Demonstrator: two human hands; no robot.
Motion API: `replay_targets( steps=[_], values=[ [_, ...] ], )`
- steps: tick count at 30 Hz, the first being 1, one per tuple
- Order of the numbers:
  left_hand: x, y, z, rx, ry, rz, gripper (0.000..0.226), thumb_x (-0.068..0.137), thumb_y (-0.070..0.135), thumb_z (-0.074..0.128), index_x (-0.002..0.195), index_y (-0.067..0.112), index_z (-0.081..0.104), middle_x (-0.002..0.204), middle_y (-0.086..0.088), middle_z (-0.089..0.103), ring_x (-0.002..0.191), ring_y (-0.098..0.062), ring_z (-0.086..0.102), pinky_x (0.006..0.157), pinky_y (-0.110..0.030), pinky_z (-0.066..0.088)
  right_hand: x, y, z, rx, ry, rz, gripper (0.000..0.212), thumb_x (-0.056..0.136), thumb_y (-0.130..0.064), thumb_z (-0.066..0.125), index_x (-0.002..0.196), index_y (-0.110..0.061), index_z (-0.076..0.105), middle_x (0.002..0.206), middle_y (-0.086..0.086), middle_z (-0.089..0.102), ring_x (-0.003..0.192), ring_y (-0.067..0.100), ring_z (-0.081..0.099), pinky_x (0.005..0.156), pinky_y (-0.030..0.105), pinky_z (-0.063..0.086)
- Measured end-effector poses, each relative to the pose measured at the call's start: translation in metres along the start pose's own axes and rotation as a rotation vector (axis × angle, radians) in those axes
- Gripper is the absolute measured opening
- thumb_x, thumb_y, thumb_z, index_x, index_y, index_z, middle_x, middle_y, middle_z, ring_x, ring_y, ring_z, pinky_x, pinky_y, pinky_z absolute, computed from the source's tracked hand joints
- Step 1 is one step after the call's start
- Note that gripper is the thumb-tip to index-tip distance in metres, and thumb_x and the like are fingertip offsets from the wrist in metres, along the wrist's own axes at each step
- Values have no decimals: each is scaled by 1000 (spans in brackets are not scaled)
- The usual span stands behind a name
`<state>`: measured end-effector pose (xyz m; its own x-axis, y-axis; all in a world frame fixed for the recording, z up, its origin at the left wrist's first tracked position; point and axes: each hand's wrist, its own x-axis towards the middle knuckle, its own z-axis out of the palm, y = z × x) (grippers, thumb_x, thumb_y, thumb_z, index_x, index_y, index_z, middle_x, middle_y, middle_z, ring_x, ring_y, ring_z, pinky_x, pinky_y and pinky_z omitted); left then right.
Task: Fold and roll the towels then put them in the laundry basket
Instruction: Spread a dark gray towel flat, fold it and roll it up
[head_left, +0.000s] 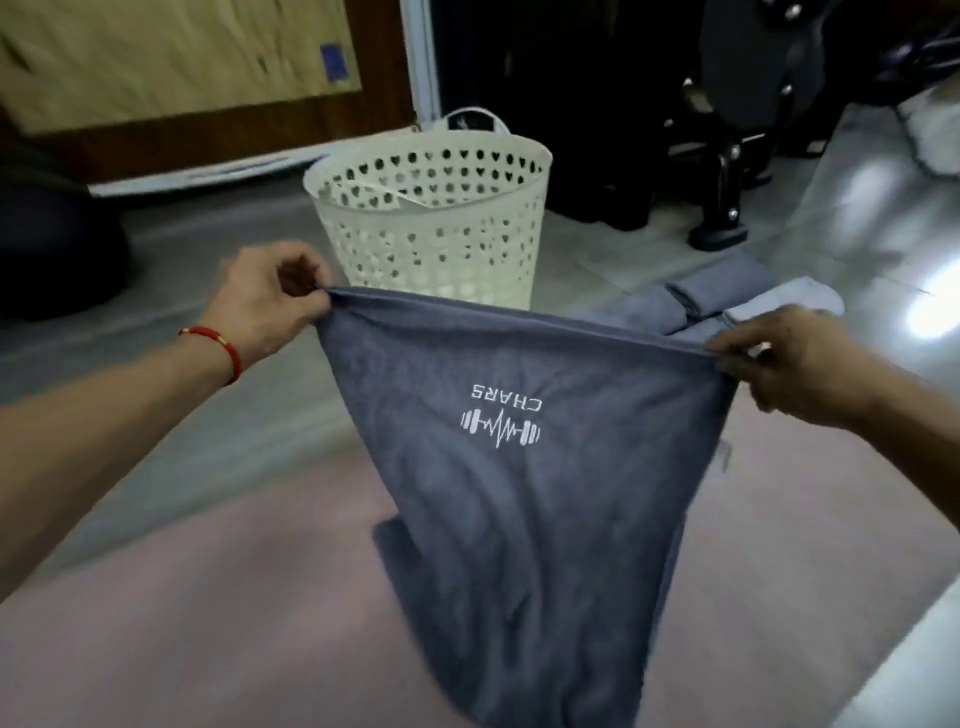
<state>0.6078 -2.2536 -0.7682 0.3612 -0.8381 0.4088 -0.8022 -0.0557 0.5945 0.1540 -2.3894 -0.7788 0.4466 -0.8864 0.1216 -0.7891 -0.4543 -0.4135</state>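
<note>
Head view: towel (519, 493) in both hands.

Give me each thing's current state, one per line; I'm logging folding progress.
Dark grey logo towel: unfolded, held up by its top edge, lower end on the floor.
Left hand: pinching one top corner.
Right hand: pinching the other corner.
Cream perforated plastic laundry basket: upright; contents unclear.
Grey rolled towels: rolled, lying beside the basket.

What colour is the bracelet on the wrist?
Red bracelet, with a small gold bead, on the left wrist; head view.
</note>
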Motion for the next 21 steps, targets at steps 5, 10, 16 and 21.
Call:
replay_targets(
  steps=[5, 10, 16, 21],
  values=[
    [-49, -21, -123, -62, 165, -127, 11, 83, -1, 76, 92, 5, 74, 88, -11, 74, 72, -3, 69, 68, -16, 58, 40, -111, -39, 14, -83, -230, 14, 92, -14, 69, 86, -26, 72, 51, 4, 66, 43, 15, 61, 59, 31, 52],
    [-106, -30, -194, -134, 264, -224, 15, 84, 1, 75, 98, 5, 74, 91, -12, 74, 79, -15, 72, 72, -19, 60, 64, -178, -40, 63, -51, -408, 6, 86, -16, 78, 91, -20, 78, 54, 4, 67, 45, 16, 62, 51, 18, 50],
    [-149, -43, -241, -239, 512, -295, 20, 85, 0, 74, 77, 18, 76, 86, -10, 73, 74, -10, 73, 66, -19, 60, 78, -232, -17, 186, 16, -496, 16, 79, -17, 85, 93, -25, 81, 79, -17, 71, 73, 0, 63, 67, 12, 47],
    [-156, -61, -271, -275, 722, -374, 18, 85, 10, 72, 74, 23, 74, 88, -8, 73, 95, -30, 72, 88, -45, 60, 76, -262, 10, 455, -129, -471, 15, 82, -12, 82, 86, -27, 80, 79, -6, 77, 80, 8, 72, 76, 22, 56]
  ],
)
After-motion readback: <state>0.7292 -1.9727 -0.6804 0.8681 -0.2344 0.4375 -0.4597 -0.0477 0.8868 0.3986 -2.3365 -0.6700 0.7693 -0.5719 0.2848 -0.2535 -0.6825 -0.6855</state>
